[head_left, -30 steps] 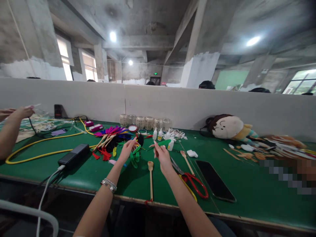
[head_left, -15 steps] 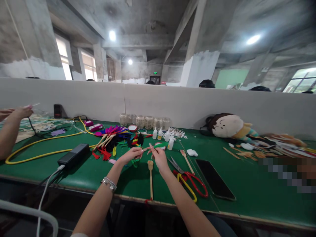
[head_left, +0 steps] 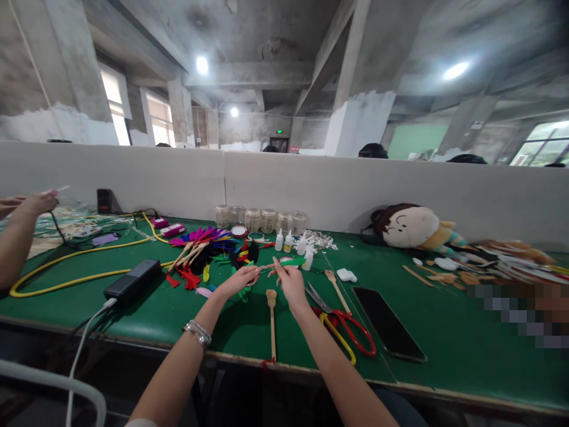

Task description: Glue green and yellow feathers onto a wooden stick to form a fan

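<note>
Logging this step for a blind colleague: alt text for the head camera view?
The left hand and right hand pinch a green feather above a green workbench, beside a wooden spoon, scissors and a pile of colourful feathers.

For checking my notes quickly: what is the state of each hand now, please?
Left hand: closed, pinching the thin pale stem of a bright green feather.
Right hand: closed, pinching the same feather.

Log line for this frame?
left hand: thin stick | right hand: green feather | nearby: wooden spoon, scissors
</note>
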Demonstrator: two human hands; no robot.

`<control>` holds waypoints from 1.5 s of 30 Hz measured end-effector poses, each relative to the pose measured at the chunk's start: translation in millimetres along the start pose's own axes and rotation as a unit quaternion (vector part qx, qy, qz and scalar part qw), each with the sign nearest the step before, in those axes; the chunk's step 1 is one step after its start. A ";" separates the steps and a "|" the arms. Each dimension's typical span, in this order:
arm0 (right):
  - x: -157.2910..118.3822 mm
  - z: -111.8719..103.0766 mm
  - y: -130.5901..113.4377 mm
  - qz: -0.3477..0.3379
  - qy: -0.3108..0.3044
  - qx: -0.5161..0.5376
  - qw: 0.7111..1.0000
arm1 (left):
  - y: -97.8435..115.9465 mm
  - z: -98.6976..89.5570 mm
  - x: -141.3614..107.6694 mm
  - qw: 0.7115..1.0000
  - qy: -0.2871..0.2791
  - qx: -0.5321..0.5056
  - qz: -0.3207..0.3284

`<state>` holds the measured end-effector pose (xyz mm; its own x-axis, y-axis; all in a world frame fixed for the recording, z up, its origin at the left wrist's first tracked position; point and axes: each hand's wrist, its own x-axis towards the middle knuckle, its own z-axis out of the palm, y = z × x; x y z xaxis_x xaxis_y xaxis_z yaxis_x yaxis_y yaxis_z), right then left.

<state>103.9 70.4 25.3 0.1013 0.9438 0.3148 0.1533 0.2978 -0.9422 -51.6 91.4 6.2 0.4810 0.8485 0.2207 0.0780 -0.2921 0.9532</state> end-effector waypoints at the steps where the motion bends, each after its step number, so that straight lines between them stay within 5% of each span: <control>1: -0.1 0.1 0.1 -0.001 0.002 -0.001 1.000 | -0.6 0.7 0.7 1.000 0.009 0.008 0.001; 23: -11.1 7.1 4.2 -0.049 0.017 -0.187 0.981 | -13.4 -0.6 -0.2 0.963 0.104 0.249 0.030; 30: -13.0 14.4 7.3 -0.061 0.012 -0.146 0.987 | -18.2 -2.2 3.5 0.949 0.173 0.264 0.008; 36: -8.4 -4.1 -14.9 -0.110 0.060 -0.108 0.986 | -27.0 -16.0 4.3 0.937 0.246 0.247 -0.024; 45: 3.6 -20.5 -22.9 -0.033 0.050 0.022 0.998 | -27.9 -19.3 0.3 0.929 0.258 0.266 -0.018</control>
<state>121.0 64.0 50.3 0.1894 0.9033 0.3849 0.1192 0.3679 -0.9222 -70.4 108.3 -16.4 -0.0021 0.9207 0.3903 0.5727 -0.3189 0.7552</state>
